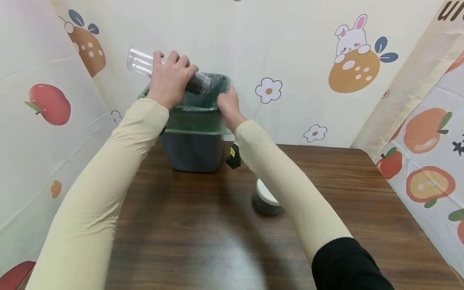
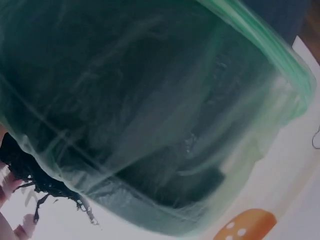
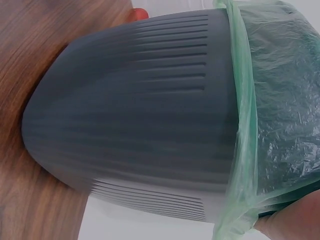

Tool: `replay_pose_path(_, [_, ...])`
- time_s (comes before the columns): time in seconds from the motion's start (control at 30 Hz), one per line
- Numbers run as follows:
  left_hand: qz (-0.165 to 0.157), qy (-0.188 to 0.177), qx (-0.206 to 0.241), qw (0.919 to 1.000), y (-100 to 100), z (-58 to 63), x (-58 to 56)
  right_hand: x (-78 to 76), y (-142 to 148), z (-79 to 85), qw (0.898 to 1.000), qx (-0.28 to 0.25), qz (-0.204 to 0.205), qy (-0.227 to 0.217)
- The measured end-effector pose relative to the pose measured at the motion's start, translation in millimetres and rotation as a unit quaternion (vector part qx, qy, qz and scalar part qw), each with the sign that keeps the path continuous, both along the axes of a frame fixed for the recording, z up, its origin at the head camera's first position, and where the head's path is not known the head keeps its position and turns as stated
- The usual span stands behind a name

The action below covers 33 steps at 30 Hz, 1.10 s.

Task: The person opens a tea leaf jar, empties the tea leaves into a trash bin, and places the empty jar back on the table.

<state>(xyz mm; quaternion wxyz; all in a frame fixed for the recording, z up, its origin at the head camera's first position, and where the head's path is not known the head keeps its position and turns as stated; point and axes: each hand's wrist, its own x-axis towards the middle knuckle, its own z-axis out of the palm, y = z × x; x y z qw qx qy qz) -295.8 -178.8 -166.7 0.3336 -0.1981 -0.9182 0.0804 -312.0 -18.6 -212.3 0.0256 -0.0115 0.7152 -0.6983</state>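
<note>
My left hand [image 1: 169, 80] grips a clear plastic jar [image 1: 139, 61] from above, tilted with its right end low over the bin. Dark contents [image 1: 197, 83] have gathered toward that low end. Black stringy bits [image 2: 42, 186] appear beside the fingers in the left wrist view. The grey trash bin [image 1: 192, 153] stands upright on the table, lined with a green plastic bag [image 1: 195, 121] folded over its rim. With my right hand [image 1: 229, 105] I hold the bin's right rim, bag included; the thumb [image 3: 295, 217] lies at the bag's edge in the right wrist view.
A round grey piece with a white top [image 1: 266, 199] sits on the brown wooden table [image 1: 188, 241], partly behind my right forearm. A fruit-patterned curtain [image 1: 290, 52] hangs right behind the bin and along both sides. A red edge [image 1: 17, 276] shows at lower left.
</note>
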Motion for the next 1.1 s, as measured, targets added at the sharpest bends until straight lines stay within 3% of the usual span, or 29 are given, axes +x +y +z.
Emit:
replay_pose_path(0.4, [0.013, -0.007, 0.017, 0.9997, -3.5, 2.8, -0.3, 0.3, -1.6, 0.3, 1.0, 0.001, 0.0, 0.014])
replay_pose_path(0.77, [-0.001, 0.029, -0.014, 0.9995, -1.7, 3.6, -3.1, 0.9, 0.6, 1.2, 1.0, 0.007, 0.003, 0.006])
replay_pose_path(1.1, [0.016, -0.005, -0.017, 0.9997, -2.5, 2.9, -0.9, 1.0, -0.1, -3.7, 1.0, -0.004, 0.012, 0.027])
